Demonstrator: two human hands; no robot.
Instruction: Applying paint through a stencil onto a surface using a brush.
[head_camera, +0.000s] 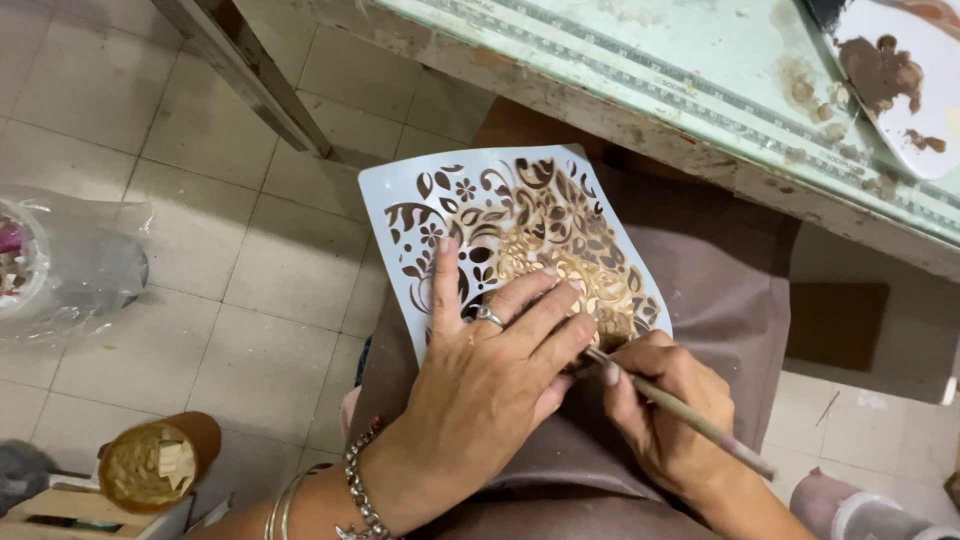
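Over tiled floor, left hand flattens stencil; right hand grips brush.

Table edge crowds the stencil above; left floor lies open.

Soft, even indoor light, no harsh glare.
Faint sheen is showing on the glass counter; a weak shadow is falling under it. Slight softness is creeping in at the frame edges, and the plastic bag is reading hazy.

Paint-smeared table stood over a tiled floor.
A white palette lay on the table; a bag and jar sat on the floor.
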